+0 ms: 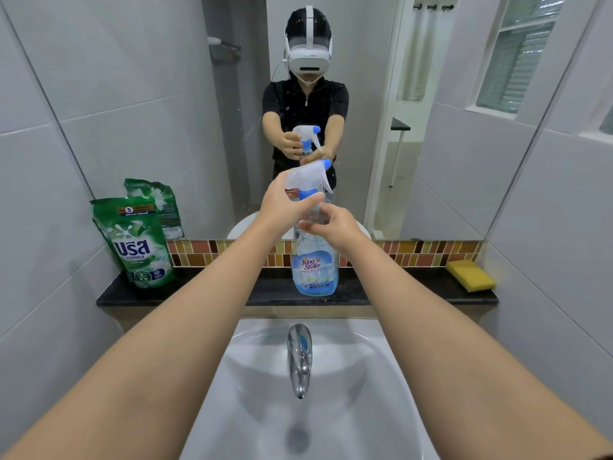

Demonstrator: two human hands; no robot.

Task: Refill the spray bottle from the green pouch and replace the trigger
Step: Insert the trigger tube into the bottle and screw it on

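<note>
A clear spray bottle (315, 270) with a blue label and a little blue liquid at its base stands upright on the black ledge (199, 290) behind the sink. Its white and blue trigger head (306, 177) sits on top of the neck. My left hand (282, 202) grips the trigger head at its collar. My right hand (335, 224) wraps around the bottle's neck just below. The green pouch (136, 244) stands upright at the ledge's left end, leaning against the mirror, well left of both hands.
A yellow sponge (471, 275) lies at the ledge's right end. A white sink (308, 410) with a chrome tap (300, 356) sits below my forearms. The mirror (166, 94) behind the ledge reflects a person, the bottle and the pouch. Tiled walls close in on both sides.
</note>
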